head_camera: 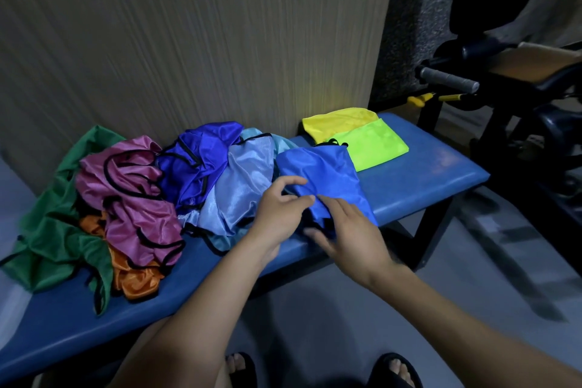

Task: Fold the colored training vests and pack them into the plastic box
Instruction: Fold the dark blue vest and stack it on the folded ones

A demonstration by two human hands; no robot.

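While two vests (356, 142) lie folded, both hands, left (280, 211) and right (349, 236), pinch a half-folded blue vest (327, 173), the heap (132, 198) untouched, no box visible.

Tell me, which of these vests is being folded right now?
The medium blue vest, lying flat under both hands: the left hand and right hand work its near edge. The yellow vest and lime green vest lie folded; the rest are crumpled.
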